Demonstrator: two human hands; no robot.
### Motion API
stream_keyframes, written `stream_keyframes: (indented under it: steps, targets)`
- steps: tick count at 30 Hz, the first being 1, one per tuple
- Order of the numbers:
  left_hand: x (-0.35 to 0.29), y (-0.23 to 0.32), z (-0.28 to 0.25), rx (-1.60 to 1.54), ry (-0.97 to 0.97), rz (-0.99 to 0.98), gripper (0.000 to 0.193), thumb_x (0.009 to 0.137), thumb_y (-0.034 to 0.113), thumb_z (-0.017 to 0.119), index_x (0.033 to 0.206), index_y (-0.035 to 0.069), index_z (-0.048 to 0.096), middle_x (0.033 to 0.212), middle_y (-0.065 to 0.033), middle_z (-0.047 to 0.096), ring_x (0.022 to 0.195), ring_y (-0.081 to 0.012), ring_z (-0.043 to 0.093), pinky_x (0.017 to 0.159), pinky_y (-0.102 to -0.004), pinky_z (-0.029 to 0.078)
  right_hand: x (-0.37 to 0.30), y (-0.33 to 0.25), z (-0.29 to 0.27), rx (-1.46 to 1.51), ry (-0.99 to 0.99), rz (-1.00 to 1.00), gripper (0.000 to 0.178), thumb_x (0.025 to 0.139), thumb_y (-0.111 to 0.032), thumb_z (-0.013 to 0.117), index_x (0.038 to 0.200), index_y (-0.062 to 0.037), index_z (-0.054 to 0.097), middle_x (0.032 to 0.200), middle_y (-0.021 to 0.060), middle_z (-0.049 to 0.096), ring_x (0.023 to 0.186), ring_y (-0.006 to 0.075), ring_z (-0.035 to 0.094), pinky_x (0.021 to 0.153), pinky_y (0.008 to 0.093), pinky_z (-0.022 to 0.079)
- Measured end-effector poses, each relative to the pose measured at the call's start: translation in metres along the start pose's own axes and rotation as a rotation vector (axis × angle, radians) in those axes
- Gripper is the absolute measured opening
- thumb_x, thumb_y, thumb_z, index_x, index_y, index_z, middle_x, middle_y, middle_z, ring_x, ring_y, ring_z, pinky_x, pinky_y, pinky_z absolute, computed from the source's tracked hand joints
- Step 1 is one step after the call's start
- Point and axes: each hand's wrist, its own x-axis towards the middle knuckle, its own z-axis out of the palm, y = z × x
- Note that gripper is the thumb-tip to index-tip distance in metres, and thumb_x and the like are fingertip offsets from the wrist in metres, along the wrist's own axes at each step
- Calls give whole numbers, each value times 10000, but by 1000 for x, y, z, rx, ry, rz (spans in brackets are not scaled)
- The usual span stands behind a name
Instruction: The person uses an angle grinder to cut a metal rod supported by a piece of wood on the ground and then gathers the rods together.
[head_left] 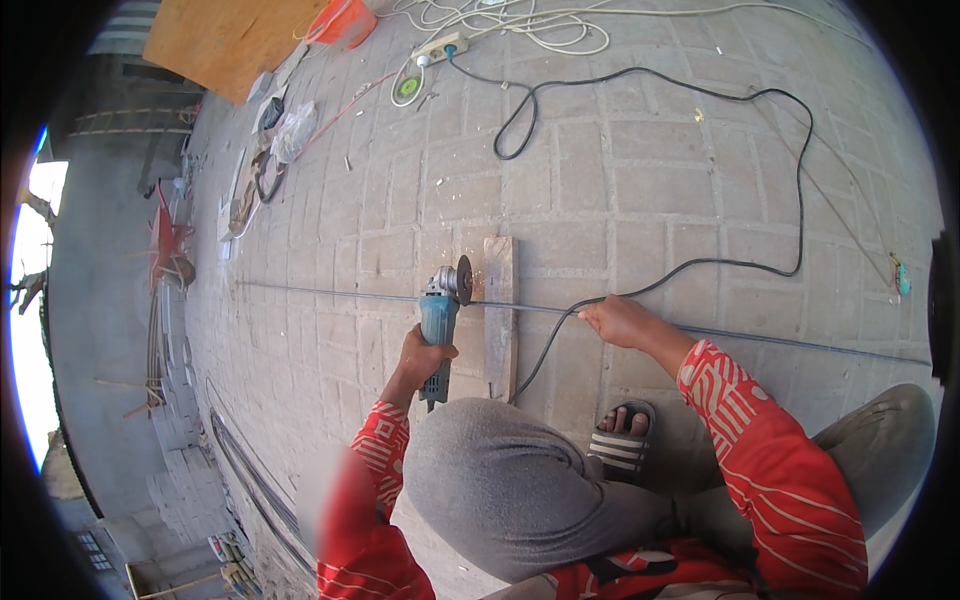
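Teal in its body, an angle grinder [438, 322] is gripped in the closed left hand [425, 357], with its cutting disc [464, 280] held ahead of the knuckles, beside a thin metal rod [545, 309], and a few sparks seen nearby. To the right of that hand, the rod is crossed over a wooden plank [500, 350] and grasped in the curled fingers of the right hand [617, 321], by whose fingertips a black power cord [740, 263] is passed. Well beyond both hands, a power strip [432, 50] and an orange bucket [348, 22] are seen on the paving.
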Motion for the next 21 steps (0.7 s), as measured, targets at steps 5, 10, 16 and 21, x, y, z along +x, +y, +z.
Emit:
stream_keyframes:
  steps: [5, 10, 16, 21]
  targets:
    - [3, -7, -3, 18, 4, -7, 512, 632, 119, 797, 1066, -68, 601, 874, -125, 670, 753, -224, 648, 692, -365, 532, 1, 1, 3, -7, 15, -12, 421, 1025, -358, 491, 867, -17, 681, 819, 268, 663, 807, 464, 650, 719, 543, 508]
    - [1, -9, -2, -21, -12, -5, 517, 627, 122, 802, 1066, -64, 602, 876, -127, 673, 766, -228, 653, 705, -369, 536, 2, 9, 10, -9, 53, -51, 391, 1014, -349, 507, 881, -32, 693, 814, 263, 665, 798, 459, 652, 712, 538, 513]
    - [-3, -11, -7, 15, -3, -7, 505, 631, 116, 798, 1065, -54, 604, 878, -121, 674, 769, -222, 654, 699, -365, 534, 1, 6, 10, -12, 79, -62, 371, 1009, -341, 514, 893, -43, 702, 811, 258, 668, 787, 455, 653, 706, 538, 512]
    - [-5, -1, -2, 1, -20, 20, 502, 636, 117, 791, 1068, -56, 604, 872, -116, 669, 757, -217, 647, 694, -364, 530, 0, 8, 7, -16, 55, -29, 373, 1010, -346, 513, 895, -44, 701, 810, 258, 667, 786, 459, 651, 709, 540, 511]
